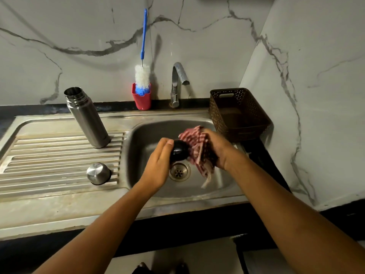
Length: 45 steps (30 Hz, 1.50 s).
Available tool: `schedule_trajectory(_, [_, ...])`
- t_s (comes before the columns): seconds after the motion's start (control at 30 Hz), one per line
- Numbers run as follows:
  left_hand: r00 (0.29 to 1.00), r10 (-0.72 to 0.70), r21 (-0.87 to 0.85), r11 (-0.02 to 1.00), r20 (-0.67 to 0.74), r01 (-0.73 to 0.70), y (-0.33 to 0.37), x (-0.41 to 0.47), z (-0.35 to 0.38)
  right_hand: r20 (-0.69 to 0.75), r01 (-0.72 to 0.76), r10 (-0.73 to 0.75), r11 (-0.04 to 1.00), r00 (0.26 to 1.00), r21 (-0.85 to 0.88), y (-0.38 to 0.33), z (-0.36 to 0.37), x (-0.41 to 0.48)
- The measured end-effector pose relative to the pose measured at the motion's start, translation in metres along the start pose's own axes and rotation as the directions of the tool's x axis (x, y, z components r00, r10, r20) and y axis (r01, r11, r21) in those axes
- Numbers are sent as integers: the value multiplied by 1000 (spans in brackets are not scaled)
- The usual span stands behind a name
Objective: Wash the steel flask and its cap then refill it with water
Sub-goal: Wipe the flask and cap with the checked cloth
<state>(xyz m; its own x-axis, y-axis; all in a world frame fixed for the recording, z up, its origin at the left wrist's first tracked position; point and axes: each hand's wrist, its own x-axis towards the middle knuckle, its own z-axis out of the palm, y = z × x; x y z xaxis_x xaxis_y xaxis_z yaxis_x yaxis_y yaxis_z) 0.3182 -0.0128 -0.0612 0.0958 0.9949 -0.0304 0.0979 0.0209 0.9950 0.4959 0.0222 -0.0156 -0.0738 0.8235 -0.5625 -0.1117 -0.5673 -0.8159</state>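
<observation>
The sink (146, 135) lies under both sets of fingers, its ribbed drainer (59, 147) stretching off to their left. A brown basket (214, 115) stands just beyond and right of the right hand (219, 149), at the sink's back corner by the dark worktop (262, 153). The flask (87, 119) stands upright and open-mouthed on the drainer, well left of the fingers and farther back. The tap (175, 84) rises behind them, with a bottle brush (142, 76) in a red cup (142, 100) to its left. The right fingers grip a checked cloth (194, 141), bunched against a black stopper (178, 153) that the left hand (158, 165) holds, its fingers curled round it above the drain (179, 172). The steel cap (98, 173) sits dome-up on the drainer, left of the left hand and apart from it.
</observation>
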Motion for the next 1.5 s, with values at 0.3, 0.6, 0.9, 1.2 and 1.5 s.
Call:
schedule_trajectory(0.3, [888,-453,-317,833,81,454,19,11,14,434,754,-657,331,616,-568,42,15,-10])
schedule_trajectory(0.6, [984,-143,-31,990,-108,141,7,8,30,-60,121,-136,971,989,-205,22,24,15])
schedule_trajectory(0.9, [951,-148,-140,984,-270,113,12,24,20,-74,546,-590,782,804,-301,58,64,4])
schedule_trajectory(1.2, [950,-274,-215,947,-150,239,4,10,0,-144,381,-390,920,909,-90,41,68,28])
schedule_trajectory(1.5, [992,-115,-27,993,48,116,14,16,-78,-43,-84,93,979,995,188,13,92,43])
